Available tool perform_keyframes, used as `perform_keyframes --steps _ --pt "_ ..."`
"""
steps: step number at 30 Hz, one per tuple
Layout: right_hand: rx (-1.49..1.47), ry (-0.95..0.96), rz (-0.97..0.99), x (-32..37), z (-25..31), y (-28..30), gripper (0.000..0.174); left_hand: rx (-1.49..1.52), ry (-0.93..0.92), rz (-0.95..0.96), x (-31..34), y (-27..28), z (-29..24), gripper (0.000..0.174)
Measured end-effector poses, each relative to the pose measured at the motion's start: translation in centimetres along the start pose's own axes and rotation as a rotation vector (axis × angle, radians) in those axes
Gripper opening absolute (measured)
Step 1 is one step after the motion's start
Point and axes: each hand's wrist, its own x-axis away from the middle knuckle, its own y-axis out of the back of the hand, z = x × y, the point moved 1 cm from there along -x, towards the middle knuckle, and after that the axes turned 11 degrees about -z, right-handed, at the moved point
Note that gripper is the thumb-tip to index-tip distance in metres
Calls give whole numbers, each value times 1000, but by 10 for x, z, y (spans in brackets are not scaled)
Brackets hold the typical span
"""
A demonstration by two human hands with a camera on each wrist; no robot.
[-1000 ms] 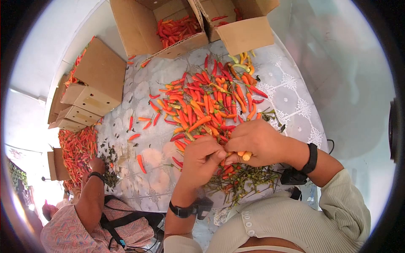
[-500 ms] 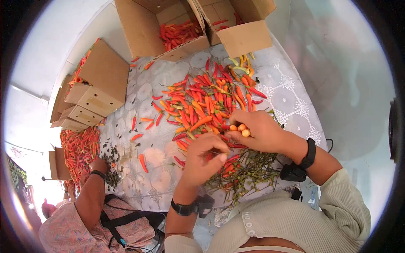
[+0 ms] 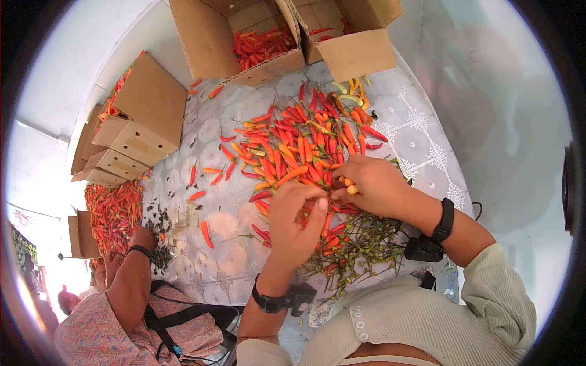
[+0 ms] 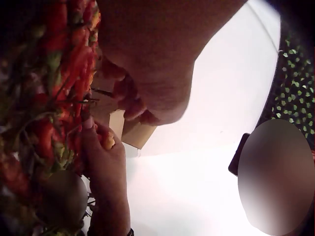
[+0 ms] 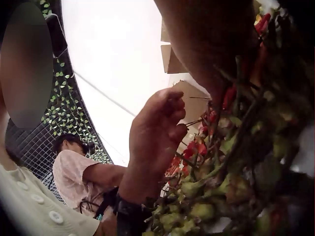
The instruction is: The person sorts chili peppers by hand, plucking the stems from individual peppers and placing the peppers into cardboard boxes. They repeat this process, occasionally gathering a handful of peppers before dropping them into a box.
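Observation:
Several orange chili peppers [image 3: 352,190] are gripped in my right hand [image 3: 381,186], their rounded ends showing between the curled fingers. My left hand [image 3: 295,222] hovers just to its left, fingers loosely bent and thumb apart from them; no pepper shows in it. Thin stems lie near its fingertips in the right wrist view, where the left hand [image 5: 155,132] is seen from the side. Beyond both hands spreads a heap of red and orange peppers [image 3: 290,143]. Below them, close to my body, lies a pile of green stems [image 3: 366,247] with some red peppers in it.
Open cardboard boxes with peppers stand at the back [image 3: 265,73] and left [image 3: 149,116]. Another person [image 3: 131,287] works at a red pepper heap [image 3: 110,213] on the left. A few loose peppers and stem bits lie on the patterned tablecloth [image 3: 421,122].
My left hand has moved slightly away from the right, its thumb and fingers spreading apart. The right hand, beside the left a second ago, keeps its orange peppers.

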Motion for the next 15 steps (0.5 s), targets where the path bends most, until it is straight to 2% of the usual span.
perform_keyframes --steps 1,4,7,9,13,15 --pt "29 10 -15 0 -2 -1 29 -111 -28 -62 -1 -1 2 14" --pt "104 14 -24 -1 -6 -3 26 -299 -36 -72 -4 -3 7 16" --pt "113 3 34 0 -1 -2 26 -374 -121 -2 -4 -3 12 16" --pt "73 36 62 1 1 -2 24 -348 -83 25 -4 -3 12 16" --pt "-92 44 -102 0 2 -5 17 -211 -9 -25 -2 -4 15 20" --pt "-170 56 -154 -2 9 2 17 -202 -47 -68 -4 -4 8 22"
